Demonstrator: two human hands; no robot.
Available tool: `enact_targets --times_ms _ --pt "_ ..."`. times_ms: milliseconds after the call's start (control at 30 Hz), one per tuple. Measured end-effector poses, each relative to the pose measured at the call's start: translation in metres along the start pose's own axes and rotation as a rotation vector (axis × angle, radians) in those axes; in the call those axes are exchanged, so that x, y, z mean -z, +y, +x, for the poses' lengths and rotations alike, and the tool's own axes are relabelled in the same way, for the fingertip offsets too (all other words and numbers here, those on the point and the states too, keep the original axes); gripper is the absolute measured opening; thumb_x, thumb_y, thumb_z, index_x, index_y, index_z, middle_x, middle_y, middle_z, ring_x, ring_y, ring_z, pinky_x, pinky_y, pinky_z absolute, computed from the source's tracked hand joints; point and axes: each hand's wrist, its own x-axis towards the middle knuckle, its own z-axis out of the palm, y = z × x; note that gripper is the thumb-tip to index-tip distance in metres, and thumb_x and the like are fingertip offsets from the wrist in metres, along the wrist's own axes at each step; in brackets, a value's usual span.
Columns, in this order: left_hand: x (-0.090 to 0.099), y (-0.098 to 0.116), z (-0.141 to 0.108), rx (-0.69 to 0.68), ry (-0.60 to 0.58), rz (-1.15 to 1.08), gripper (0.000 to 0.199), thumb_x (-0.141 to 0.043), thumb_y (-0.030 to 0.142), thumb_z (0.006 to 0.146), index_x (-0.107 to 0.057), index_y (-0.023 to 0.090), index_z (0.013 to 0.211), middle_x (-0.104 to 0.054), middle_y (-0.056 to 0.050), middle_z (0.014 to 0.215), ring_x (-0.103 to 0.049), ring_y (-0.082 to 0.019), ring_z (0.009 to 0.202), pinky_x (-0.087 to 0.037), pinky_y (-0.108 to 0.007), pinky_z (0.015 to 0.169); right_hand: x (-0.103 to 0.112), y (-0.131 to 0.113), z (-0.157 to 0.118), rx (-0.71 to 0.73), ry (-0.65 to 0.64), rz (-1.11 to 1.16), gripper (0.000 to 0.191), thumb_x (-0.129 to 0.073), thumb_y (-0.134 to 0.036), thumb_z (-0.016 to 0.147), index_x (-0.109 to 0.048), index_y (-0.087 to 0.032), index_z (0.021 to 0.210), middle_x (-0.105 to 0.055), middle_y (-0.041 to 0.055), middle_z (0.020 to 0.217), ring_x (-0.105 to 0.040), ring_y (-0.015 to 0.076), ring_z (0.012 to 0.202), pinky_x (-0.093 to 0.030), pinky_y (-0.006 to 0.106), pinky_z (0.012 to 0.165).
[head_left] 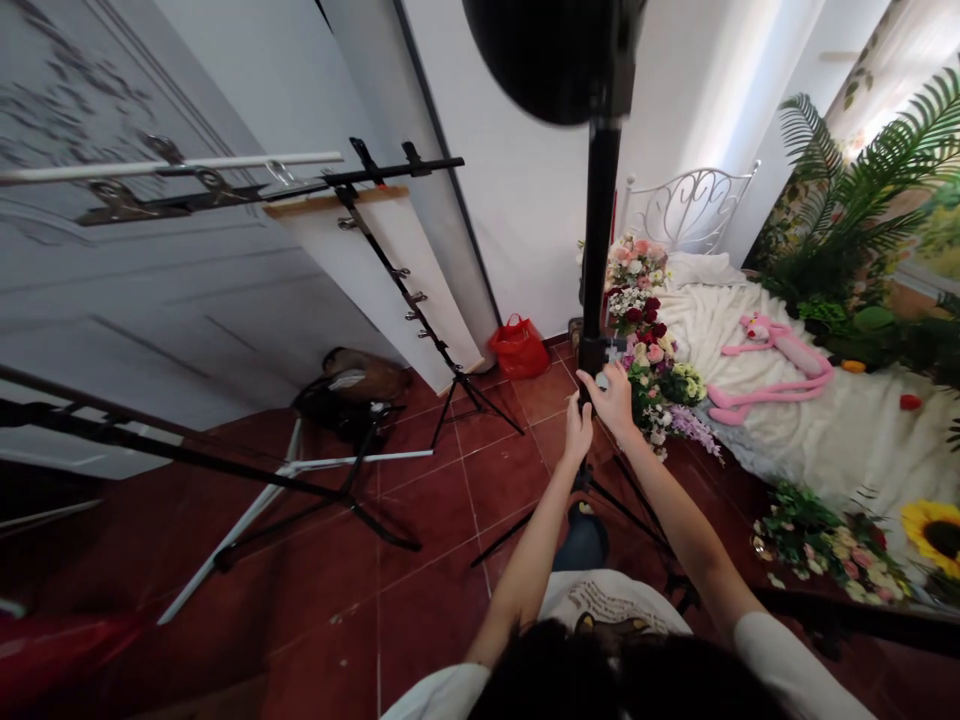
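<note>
A black upright stand point(600, 230) rises in front of me, with a large dark round lamp head point(555, 60) at its top, partly cut off by the frame edge. My left hand point(578, 428) is wrapped round the pole just below a collar. Slightly higher and on the right, my right hand point(612, 398) is closed at the collar's knob, which its fingers partly hide. The stand's black legs point(626, 515) spread over the floor near my feet.
Left are a clamp-hung white backdrop point(375, 280) on a thin stand, white and black tripod legs point(255, 515) and a dark bag point(352, 390). A red bag point(519, 348) lies by the wall. Right stands a bed point(810, 440) with a pink plush toy point(795, 355), flowers and palm leaves.
</note>
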Motion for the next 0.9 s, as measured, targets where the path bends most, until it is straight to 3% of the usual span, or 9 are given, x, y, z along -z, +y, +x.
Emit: enact_targets --times_ms 100,200,333,433,533,633,767,900 --pt "-0.002 0.002 0.001 -0.045 0.034 0.034 0.049 -0.031 0.053 0.094 -0.047 0.020 0.127 -0.055 -0.011 0.128 -0.051 -0.019 0.121 -0.037 -0.037 0.107 0.010 -0.021 0.022 0.097 0.069 0.025 0.036 -0.057 -0.053 0.084 -0.059 -0.019 0.072 -0.062 0.0031 0.074 -0.058 0.0190 0.080 -0.036 0.042 0.104" --pt "-0.004 0.002 0.002 -0.040 0.070 0.070 0.050 -0.030 0.054 0.094 -0.049 0.020 0.124 -0.057 -0.011 0.124 -0.052 -0.020 0.119 -0.037 -0.038 0.106 0.021 -0.021 0.030 0.162 0.019 0.055 0.037 -0.057 -0.054 0.084 -0.065 -0.018 0.081 -0.067 0.0053 0.082 -0.061 0.0196 0.084 -0.040 0.041 0.103" --pt "-0.005 0.002 0.001 -0.052 0.087 0.067 0.051 -0.031 0.055 0.093 -0.049 0.020 0.125 -0.056 -0.011 0.126 -0.051 -0.020 0.121 -0.037 -0.037 0.107 0.040 0.014 0.018 0.206 -0.197 0.128 0.040 -0.050 -0.048 0.090 -0.064 -0.018 0.114 -0.067 0.0093 0.114 -0.060 0.0209 0.108 -0.044 0.037 0.100" --pt "-0.004 0.002 0.001 -0.056 0.085 0.064 0.052 -0.031 0.057 0.092 -0.049 0.021 0.125 -0.057 -0.010 0.125 -0.051 -0.020 0.120 -0.036 -0.037 0.107 0.045 0.054 0.003 0.179 -0.308 0.098 0.039 -0.040 -0.041 0.096 -0.061 -0.020 0.121 -0.065 0.0092 0.121 -0.058 0.0199 0.115 -0.042 0.037 0.103" --pt "-0.003 0.001 0.002 -0.047 0.073 0.063 0.052 -0.032 0.057 0.092 -0.048 0.020 0.126 -0.057 -0.011 0.125 -0.051 -0.020 0.121 -0.036 -0.038 0.108 0.037 0.089 -0.009 0.109 -0.384 0.044 0.039 -0.035 -0.039 0.097 -0.061 -0.020 0.119 -0.066 0.0091 0.117 -0.060 0.0194 0.111 -0.043 0.037 0.101" --pt "-0.003 -0.001 0.003 -0.049 0.072 0.069 0.052 -0.032 0.056 0.092 -0.048 0.020 0.126 -0.057 -0.011 0.125 -0.051 -0.020 0.120 -0.035 -0.039 0.108 0.024 0.108 -0.013 0.068 -0.409 0.035 0.038 -0.032 -0.038 0.097 -0.060 -0.021 0.117 -0.066 0.0081 0.116 -0.060 0.0181 0.110 -0.042 0.035 0.101" --pt "-0.003 -0.002 0.003 -0.055 0.071 0.060 0.050 -0.033 0.055 0.093 -0.049 0.020 0.125 -0.058 -0.011 0.123 -0.052 -0.020 0.118 -0.036 -0.039 0.107 0.013 0.115 -0.014 0.026 -0.410 0.115 0.035 -0.033 -0.039 0.096 -0.055 -0.021 0.116 -0.065 0.0076 0.113 -0.060 0.0166 0.107 -0.042 0.034 0.098" --pt "-0.003 -0.001 0.003 -0.039 0.081 0.046 0.050 -0.035 0.056 0.092 -0.050 0.021 0.124 -0.059 -0.011 0.122 -0.053 -0.021 0.118 -0.037 -0.039 0.107 0.002 0.112 -0.014 -0.070 -0.300 0.279 0.031 -0.041 -0.043 0.092 -0.049 -0.021 0.112 -0.065 0.0048 0.098 -0.063 0.0150 0.093 -0.048 0.029 0.086"
